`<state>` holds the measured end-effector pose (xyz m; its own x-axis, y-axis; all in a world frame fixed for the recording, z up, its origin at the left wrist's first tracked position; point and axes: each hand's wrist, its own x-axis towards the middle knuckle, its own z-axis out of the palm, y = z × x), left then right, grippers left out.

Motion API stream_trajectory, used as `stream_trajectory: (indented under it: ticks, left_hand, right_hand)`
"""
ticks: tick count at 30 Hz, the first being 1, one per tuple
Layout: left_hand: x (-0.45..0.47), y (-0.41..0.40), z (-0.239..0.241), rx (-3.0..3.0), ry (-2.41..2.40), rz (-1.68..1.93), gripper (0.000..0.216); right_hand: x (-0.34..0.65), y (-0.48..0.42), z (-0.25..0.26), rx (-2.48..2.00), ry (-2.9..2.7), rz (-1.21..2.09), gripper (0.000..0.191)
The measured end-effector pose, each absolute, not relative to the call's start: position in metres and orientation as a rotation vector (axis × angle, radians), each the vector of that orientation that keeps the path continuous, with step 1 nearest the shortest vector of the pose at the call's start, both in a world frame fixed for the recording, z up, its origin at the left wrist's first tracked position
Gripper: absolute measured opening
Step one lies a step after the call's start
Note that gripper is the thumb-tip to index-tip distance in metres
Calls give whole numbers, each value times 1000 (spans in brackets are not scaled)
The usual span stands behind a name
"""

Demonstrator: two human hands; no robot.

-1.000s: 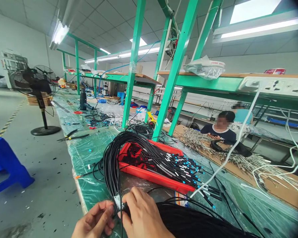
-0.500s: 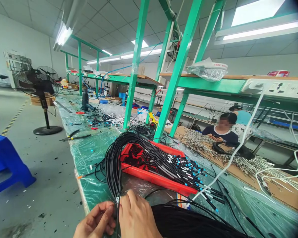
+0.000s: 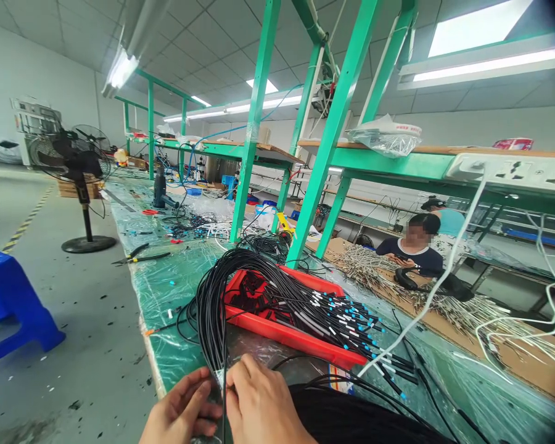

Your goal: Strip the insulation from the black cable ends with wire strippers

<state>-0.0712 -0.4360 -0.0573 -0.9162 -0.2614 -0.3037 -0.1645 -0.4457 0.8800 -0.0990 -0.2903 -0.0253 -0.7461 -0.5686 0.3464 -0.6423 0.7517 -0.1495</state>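
right hand is pinching black cable bundle at its pale wrap, left hand is curling beside it, grip not discernible, bundle is arching over red tray on counter

A single head-worn camera looks forward and slightly down from above the near edge of the green-covered workbench. The left hand and right hand are nearest, cut off by the bottom edge, with the black cable bundle and red plastic bin just beyond. The view is wide, running along the bench toward the far upper left and taking in the pedestal fan at left, ceiling above and power strip at right. The green uprights lean rightward toward their tops. The right-hand corners darken, possibly from the lens rim.
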Motion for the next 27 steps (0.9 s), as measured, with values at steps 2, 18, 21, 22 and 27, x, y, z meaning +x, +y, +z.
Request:
stream_trajectory:
  ticks: [2, 18, 21, 22, 27]
  left_hand:
    - [-77, -434, -57, 626, -1628, -2573, 72]
    - [-91, -418, -57, 398, -1439, -2588, 46]
    - [-93, -418, -57, 377, -1430, -2585, 46]
    - [-94, -418, -57, 371, -1437, -2579, 46]
    - [-93, -420, -54, 355, -1489, -2532, 47]
  right_hand:
    - [-97, -295, -25, 868, -2689, 468, 14]
    - [-84, -295, -33, 815, -2467, 310, 28]
    - [-88, -305, -54, 638, -2451, 254, 28]
    - [-89, -308, -60, 557, -2428, 220, 27]
    - [-87, -309, -54, 716, -2373, 59, 24]
